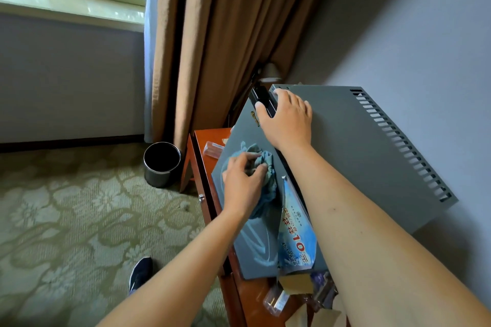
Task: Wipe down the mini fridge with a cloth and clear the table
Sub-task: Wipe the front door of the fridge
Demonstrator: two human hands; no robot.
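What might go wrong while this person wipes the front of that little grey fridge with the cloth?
The blue sticker on the fridge door is curling at its edges, so the cloth gripped by the left hand might catch and peel it. The right hand rests over the gap at the door's top edge, where fingers could get pinched. Wet streaks might drip onto the wooden table.

Fridge top [358, 141]: bare grey panel open right of right hand [288, 118]; wall [425, 34] close behind vent slots. Door face [249, 241]: sticker [296, 233] beside cloth [261, 164]. Table [239, 297] front corner crowded with wrappers [276, 300]. Bin [162, 163] and curtain [212, 48] block left end.
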